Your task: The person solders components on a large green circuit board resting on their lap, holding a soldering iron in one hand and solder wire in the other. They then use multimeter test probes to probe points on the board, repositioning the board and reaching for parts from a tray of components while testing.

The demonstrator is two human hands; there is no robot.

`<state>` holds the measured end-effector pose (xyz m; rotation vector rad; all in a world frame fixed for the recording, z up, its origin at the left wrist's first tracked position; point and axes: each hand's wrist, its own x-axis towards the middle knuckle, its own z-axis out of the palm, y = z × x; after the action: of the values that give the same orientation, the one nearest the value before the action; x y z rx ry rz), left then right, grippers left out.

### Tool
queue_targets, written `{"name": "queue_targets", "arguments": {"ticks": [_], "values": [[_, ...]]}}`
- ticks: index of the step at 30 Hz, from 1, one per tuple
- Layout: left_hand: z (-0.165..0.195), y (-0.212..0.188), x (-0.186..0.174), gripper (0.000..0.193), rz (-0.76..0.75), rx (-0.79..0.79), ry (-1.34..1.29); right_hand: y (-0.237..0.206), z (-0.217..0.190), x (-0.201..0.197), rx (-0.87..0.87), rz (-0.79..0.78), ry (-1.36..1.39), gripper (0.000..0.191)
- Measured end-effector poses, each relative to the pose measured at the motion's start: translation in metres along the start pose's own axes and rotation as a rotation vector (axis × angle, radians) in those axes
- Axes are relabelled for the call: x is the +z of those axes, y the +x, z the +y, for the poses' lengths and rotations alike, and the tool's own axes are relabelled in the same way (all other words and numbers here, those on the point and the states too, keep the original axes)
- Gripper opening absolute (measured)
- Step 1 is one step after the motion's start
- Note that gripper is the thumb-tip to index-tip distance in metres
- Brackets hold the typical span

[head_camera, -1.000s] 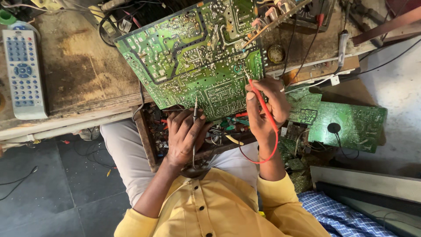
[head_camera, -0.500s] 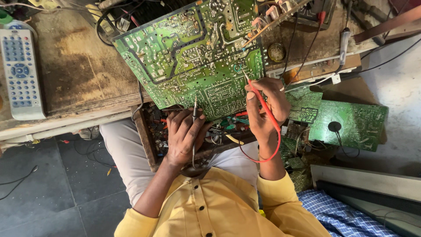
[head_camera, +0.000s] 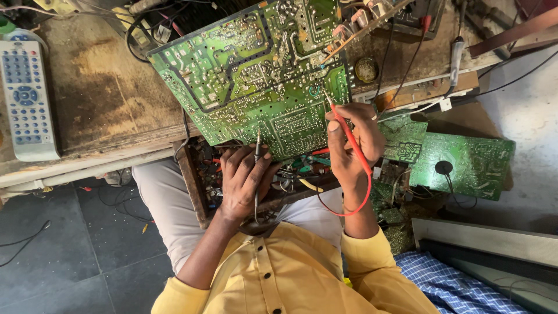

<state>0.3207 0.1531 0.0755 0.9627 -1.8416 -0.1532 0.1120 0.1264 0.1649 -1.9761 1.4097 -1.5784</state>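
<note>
1. Desk [head_camera: 99, 99]: worn wooden top, running off to the left of and beyond both hands. A grey remote [head_camera: 26, 99] lies on it, well to the left of the left hand.
2. Big board [head_camera: 256, 75]: large green circuit board, solder side up, tilted on the desk edge. Its near edge sits just beyond both hands' fingertips. That's what's getting probed.
3. Spare boards [head_camera: 465, 163]: more green boards just to the right of the right hand, apart from the big one.
4. Parts drawer [head_camera: 203, 174]: open, full of bits, right under the left hand.
5. Left hand [head_camera: 244, 180]: fingers pinched round a black probe [head_camera: 257, 148], tip pointing up at the board's near edge. Can't quite tell if the tip is touching a joint or sitting just short of it.
6. Right hand [head_camera: 354, 145]: pinching a red probe [head_camera: 343, 125] like a pen, tip down on the board's solder side near the lower right corner. Its red lead [head_camera: 363, 197] loops back under the wrist.
7. My read: mid continuity or voltage check, both probes on or near the solder side. The next move probably calls for steady tips that stay on single joints, since the pads there are packed tight and a slip could bridge two.
</note>
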Motion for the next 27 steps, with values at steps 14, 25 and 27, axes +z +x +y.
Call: {"name": "queue_targets", "arguments": {"ticks": [14,25,27], "values": [[-0.003,0.008,-0.002,0.053,0.0,-0.001,-0.016,0.014,-0.001,0.002,-0.082,-0.022,-0.133,0.019],[-0.005,0.008,0.002,0.053,0.001,0.0,-0.018,0.017,0.004,0.002,-0.1,-0.017,-0.139,0.018],[-0.005,0.007,0.002,0.053,-0.002,-0.005,-0.017,0.018,0.004,0.002,-0.109,-0.023,-0.15,0.018]]}}
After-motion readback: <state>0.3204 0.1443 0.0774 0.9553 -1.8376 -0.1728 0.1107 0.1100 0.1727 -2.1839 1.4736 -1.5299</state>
